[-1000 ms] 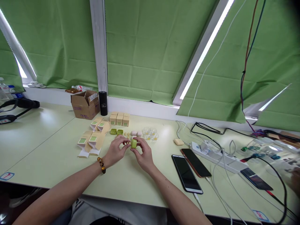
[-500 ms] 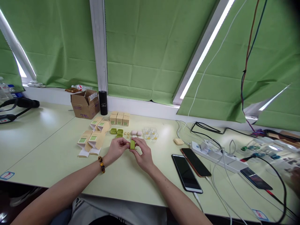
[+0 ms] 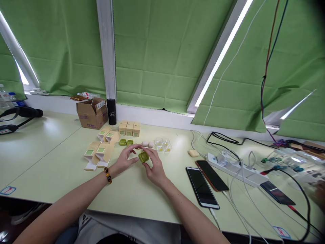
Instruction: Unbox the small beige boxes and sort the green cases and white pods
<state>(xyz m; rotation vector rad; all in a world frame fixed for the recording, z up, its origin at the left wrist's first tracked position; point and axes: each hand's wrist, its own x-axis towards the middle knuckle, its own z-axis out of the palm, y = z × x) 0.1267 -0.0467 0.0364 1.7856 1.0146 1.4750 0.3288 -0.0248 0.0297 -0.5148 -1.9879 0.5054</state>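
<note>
My right hand [image 3: 154, 167] pinches a small green open case [image 3: 143, 157] between thumb and fingers, just above the pale green table [image 3: 50, 159]. My left hand [image 3: 126, 158] hovers beside it with fingers spread and reaching toward the small tan pieces [image 3: 138, 145]; it holds nothing that I can see. Two more green cases [image 3: 126, 142] lie just beyond, next to pink pads [image 3: 147, 144] and clear little trays [image 3: 163, 144].
Folded tan cartons [image 3: 100, 151] lie to the left, small tan boxes [image 3: 129, 129] stand behind. A cardboard box [image 3: 92, 113] and black cylinder [image 3: 111, 112] sit near the window. Two phones [image 3: 207, 181], a power strip [image 3: 235, 169] and cables fill the right side.
The green case was held by both hands; now it is turned open side up in my right hand alone. My left hand has let go and spread toward the small pieces.
</note>
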